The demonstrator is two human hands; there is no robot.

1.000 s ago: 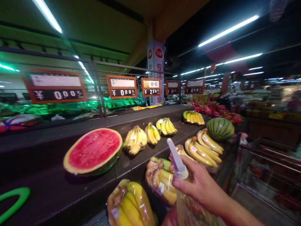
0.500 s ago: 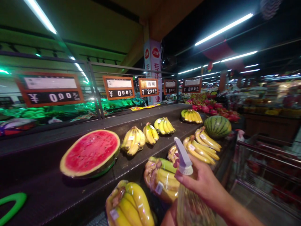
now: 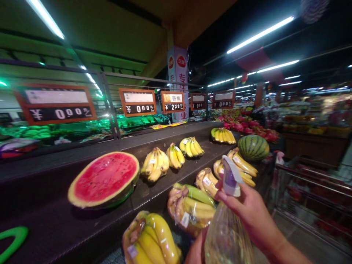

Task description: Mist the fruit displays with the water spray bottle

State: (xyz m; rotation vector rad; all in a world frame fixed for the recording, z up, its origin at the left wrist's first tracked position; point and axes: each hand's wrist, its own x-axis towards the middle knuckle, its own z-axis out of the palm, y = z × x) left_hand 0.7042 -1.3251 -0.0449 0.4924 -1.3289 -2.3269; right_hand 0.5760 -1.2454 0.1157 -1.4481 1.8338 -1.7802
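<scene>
At the lower right of the frame the right hand point(image 3: 249, 212) grips the neck of a clear plastic spray bottle with a white-and-purple trigger head point(image 3: 227, 234). The bottle stands upright, nozzle tipped up and left toward the display. The left hand point(image 3: 195, 251), at the bottom edge, touches the bottle's base; whether it grips I cannot tell. Wrapped yellow banana bunches point(image 3: 192, 209) lie just left, a halved red watermelon point(image 3: 104, 179) farther left on the black shelf point(image 3: 55, 223).

The spray bottle point(image 3: 227, 234) is clear with a pale lilac-and-white trigger head. The cut watermelon point(image 3: 104, 179) shows red flesh, black seeds and a yellow-green rind; the whole watermelon point(image 3: 253, 147) is dark-and-light green striped. Banana bunches point(image 3: 155, 165) are yellow, on a black perforated shelf point(image 3: 49, 223). Price signs point(image 3: 137, 102) have orange-brown frames.
</scene>
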